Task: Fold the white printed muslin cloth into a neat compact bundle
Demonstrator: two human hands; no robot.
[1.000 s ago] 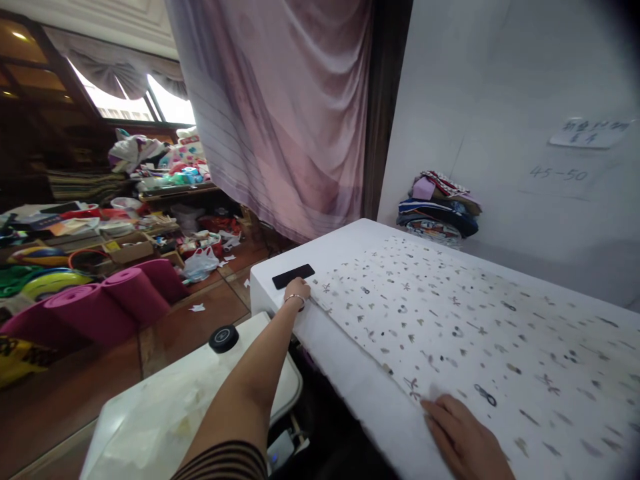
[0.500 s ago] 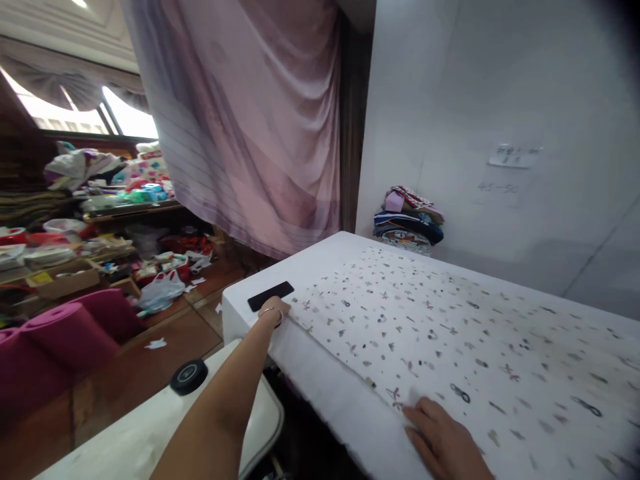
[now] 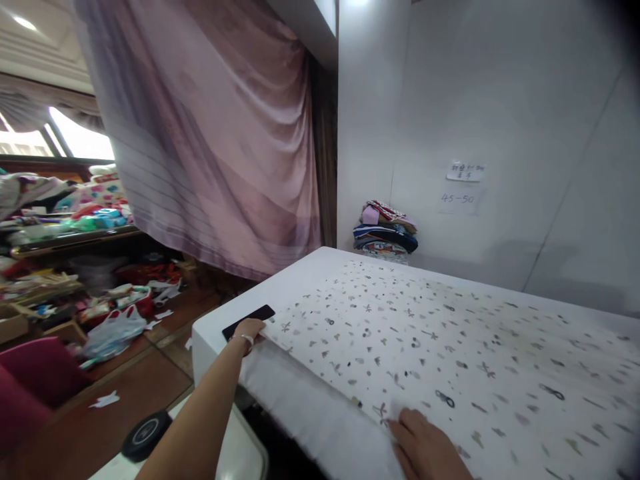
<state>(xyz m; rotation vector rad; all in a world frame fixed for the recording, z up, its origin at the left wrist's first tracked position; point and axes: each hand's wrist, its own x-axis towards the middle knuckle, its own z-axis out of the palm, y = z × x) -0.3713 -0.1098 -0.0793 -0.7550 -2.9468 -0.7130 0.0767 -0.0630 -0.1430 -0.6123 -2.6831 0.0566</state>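
A white cloth (image 3: 370, 333) printed with small plant and rainbow-like motifs lies spread over a white-covered table (image 3: 300, 267). At its near left corner, my left hand (image 3: 250, 329) is closed on the edge, with a bracelet around the wrist. My right hand (image 3: 426, 441) grips the same front edge further to the right, its fingers bent at the hem and the thumb partly hidden. A flat black rectangular object, like a phone (image 3: 253, 319), rests on the table just beyond my left hand.
Below left, a black round object (image 3: 146, 433) sits on a white stool-like surface (image 3: 240, 440). Folded textiles (image 3: 385, 230) are stacked by the wall behind the table. A pink curtain (image 3: 225, 147) hangs at the back. Bags, boxes and a plastic bag (image 3: 115, 332) clutter the floor at left.
The view has turned a little right and upward, so the table and hands appear further left. Both hands keep their places on the cloth's front edge.
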